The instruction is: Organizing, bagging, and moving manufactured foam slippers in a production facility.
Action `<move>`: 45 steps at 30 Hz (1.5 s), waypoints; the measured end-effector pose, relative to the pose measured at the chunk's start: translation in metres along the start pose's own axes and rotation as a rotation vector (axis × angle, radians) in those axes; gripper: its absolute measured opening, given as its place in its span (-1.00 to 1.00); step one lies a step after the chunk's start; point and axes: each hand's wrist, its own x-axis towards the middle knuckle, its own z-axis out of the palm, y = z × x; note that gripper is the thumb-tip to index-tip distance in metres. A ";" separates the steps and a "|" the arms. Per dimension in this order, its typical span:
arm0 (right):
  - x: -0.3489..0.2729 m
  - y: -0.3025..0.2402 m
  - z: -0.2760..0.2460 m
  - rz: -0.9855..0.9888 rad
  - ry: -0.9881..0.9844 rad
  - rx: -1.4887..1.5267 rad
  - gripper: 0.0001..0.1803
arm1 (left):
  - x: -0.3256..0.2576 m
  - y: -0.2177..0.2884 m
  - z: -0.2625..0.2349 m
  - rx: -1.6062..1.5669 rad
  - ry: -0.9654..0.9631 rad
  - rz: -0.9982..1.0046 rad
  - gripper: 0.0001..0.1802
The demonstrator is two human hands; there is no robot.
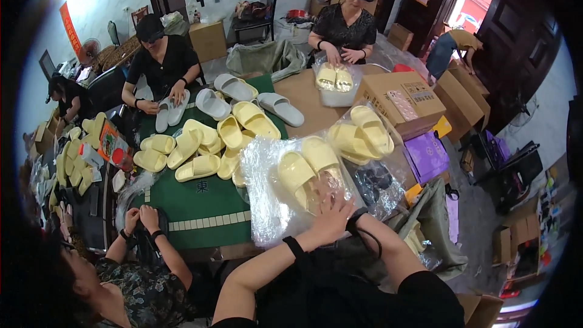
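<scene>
A pair of pale yellow slippers (299, 176) lies in a clear plastic bag on a stack of clear bags (262, 200) at the table's near edge. Over the slippers' near ends, my left hand (333, 218) has its fingers stretched out and touches the plastic. My right wrist (359, 218) comes in from the right, close against the left hand. Most of the right hand's fingers are hidden by the left hand and the shiny plastic. Beyond, at the right, more bagged yellow slippers (362, 136) lie on the table.
Loose yellow slippers (200, 146) and grey slippers (280, 109) are heaped on the green mat (176, 191). A cardboard box (398, 100) and a purple package (426, 157) stand at the right. Co-workers sit around the table; one across handles bagged slippers (334, 79).
</scene>
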 end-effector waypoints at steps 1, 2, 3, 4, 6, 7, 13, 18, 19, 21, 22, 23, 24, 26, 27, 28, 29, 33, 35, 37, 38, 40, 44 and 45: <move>-0.004 -0.004 -0.004 0.012 -0.081 0.048 -0.59 | 0.001 -0.001 0.000 0.012 0.057 -0.016 -0.30; -0.008 -0.008 -0.009 0.030 -0.179 0.076 -0.59 | 0.002 -0.005 0.000 0.008 0.024 -0.042 -0.30; -0.013 -0.012 -0.012 0.054 -0.272 0.087 -0.58 | 0.001 -0.011 0.000 -0.059 0.058 -0.086 -0.31; -0.019 -0.015 -0.014 0.084 -0.364 0.079 -0.58 | 0.001 -0.015 0.001 -0.138 0.069 -0.157 -0.32; -0.031 -0.020 -0.015 0.147 -0.489 0.070 -0.56 | -0.003 -0.017 0.006 -0.063 0.018 -0.244 -0.32; -0.037 -0.021 -0.014 0.176 -0.521 0.076 -0.56 | -0.004 -0.018 0.008 -0.005 -0.077 -0.349 -0.31; -0.032 -0.010 -0.009 0.205 -0.224 0.604 -0.51 | 0.002 -0.027 0.012 -0.291 -0.180 -0.256 -0.27; 0.006 -0.010 -0.022 0.026 0.020 -0.006 -0.71 | -0.010 -0.054 0.014 -0.478 0.233 -0.205 -0.36; 0.017 -0.014 -0.027 -0.072 0.154 -0.288 -0.71 | -0.016 -0.061 0.016 -0.318 0.477 -0.189 -0.43; 0.035 -0.023 -0.050 -0.206 0.447 -0.218 -0.66 | -0.029 -0.075 0.023 -0.431 0.496 -0.252 -0.53; 0.043 -0.028 -0.066 -0.060 0.495 -0.240 -0.64 | -0.033 -0.083 0.028 -0.330 0.405 -0.349 -0.58; 0.049 -0.035 -0.081 0.123 0.559 -0.247 -0.60 | -0.038 -0.090 0.034 -0.248 0.299 -0.460 -0.62; 0.054 -0.044 -0.091 -0.016 0.708 -0.378 -0.59 | -0.045 -0.096 0.039 -0.227 0.318 -0.451 -0.62; 0.053 -0.058 -0.113 -0.119 0.927 -0.458 -0.58 | -0.056 -0.108 0.049 0.147 0.011 -0.289 -0.72; 0.051 -0.062 -0.124 -0.168 0.991 -0.527 -0.59 | -0.060 -0.111 0.054 0.137 0.011 -0.304 -0.72; 0.050 -0.062 -0.130 -0.139 0.982 -0.452 -0.59 | -0.061 -0.113 0.058 0.163 0.018 -0.300 -0.74; 0.047 -0.058 -0.138 -0.080 0.974 -0.670 -0.58 | -0.063 -0.114 0.061 0.189 0.001 -0.291 -0.76; 0.048 -0.018 -0.138 0.192 0.758 -0.503 -0.57 | -0.067 -0.111 0.064 0.213 0.001 -0.329 -0.71; 0.049 0.001 -0.112 0.352 0.880 -0.352 -0.56 | -0.067 -0.110 0.060 0.204 -0.005 -0.353 -0.71; 0.036 0.006 -0.094 0.421 0.655 -0.032 -0.56 | -0.067 -0.111 0.054 0.210 -0.031 -0.392 -0.70; 0.028 0.002 -0.088 0.435 0.418 -0.192 -0.56 | -0.066 -0.113 0.051 0.196 -0.037 -0.379 -0.69; 0.016 -0.013 -0.078 0.530 0.060 -0.461 -0.59 | -0.067 -0.119 0.047 0.170 -0.043 -0.350 -0.70; 0.021 -0.046 -0.061 0.381 -0.423 -0.271 -0.63 | -0.064 -0.129 0.047 0.115 -0.073 -0.326 -0.69; 0.028 -0.049 -0.046 0.412 -0.431 -0.301 -0.63 | -0.061 -0.133 0.047 0.124 -0.079 -0.339 -0.69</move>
